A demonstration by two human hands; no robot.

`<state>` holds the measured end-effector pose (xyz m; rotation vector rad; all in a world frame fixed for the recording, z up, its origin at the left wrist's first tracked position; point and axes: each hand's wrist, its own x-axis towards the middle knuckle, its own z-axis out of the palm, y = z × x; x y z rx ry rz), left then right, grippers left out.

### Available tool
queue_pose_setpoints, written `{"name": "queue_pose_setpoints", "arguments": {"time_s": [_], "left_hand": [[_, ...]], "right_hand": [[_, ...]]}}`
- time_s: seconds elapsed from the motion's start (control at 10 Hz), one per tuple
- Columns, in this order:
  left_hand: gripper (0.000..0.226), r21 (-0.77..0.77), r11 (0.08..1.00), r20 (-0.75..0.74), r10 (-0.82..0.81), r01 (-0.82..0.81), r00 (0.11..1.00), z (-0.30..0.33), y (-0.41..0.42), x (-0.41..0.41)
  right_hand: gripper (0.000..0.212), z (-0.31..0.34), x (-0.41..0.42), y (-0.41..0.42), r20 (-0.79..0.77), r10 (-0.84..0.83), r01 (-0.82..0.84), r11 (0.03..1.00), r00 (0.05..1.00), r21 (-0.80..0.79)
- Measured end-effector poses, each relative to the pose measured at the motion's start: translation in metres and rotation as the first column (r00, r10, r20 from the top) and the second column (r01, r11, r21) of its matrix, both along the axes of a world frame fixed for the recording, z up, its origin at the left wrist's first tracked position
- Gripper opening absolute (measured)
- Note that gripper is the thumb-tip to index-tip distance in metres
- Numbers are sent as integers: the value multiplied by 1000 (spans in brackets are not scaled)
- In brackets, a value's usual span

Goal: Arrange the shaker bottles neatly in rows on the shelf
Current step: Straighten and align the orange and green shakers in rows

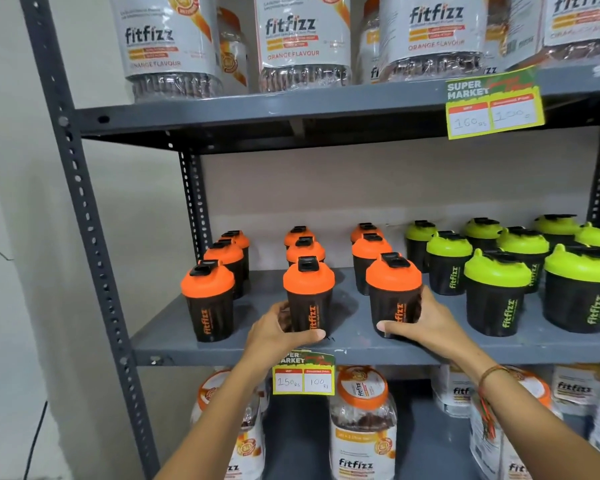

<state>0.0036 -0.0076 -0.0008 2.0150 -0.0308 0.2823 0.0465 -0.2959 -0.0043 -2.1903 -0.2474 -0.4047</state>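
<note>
Black shaker bottles stand upright in rows on the grey middle shelf [174, 336]. Orange-lidded ones fill the left half in three columns, green-lidded ones [496, 292] the right half. My left hand [278, 332] wraps the base of the front orange-lidded bottle in the middle column [309, 294]. My right hand [426, 323] grips the base of the front orange-lidded bottle in the third column [394, 289]. Both bottles rest on the shelf near its front edge. Another front orange-lidded bottle [208, 301] stands untouched at the left.
Large Fitfizz jars [302, 43] fill the shelf above, and more jars [362, 424] sit on the shelf below. Price tags [492, 105] [303, 377] hang from the shelf edges. A perforated steel upright [84, 216] frames the left side beside a white wall.
</note>
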Motion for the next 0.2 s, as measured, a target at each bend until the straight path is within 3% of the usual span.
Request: {"name": "queue_pose_setpoints", "arguments": {"time_s": [0.1,0.2], "left_hand": [[119,-80,997,62,7,-2,998,-9,4,-7],[120,-145,988,161,78,-55,984,-20,4,-26]], "right_hand": [[108,-1,-2,0,30,-12,10,997,999,80],[107,-12,-21,5,166,-67,13,951,984,309]]}}
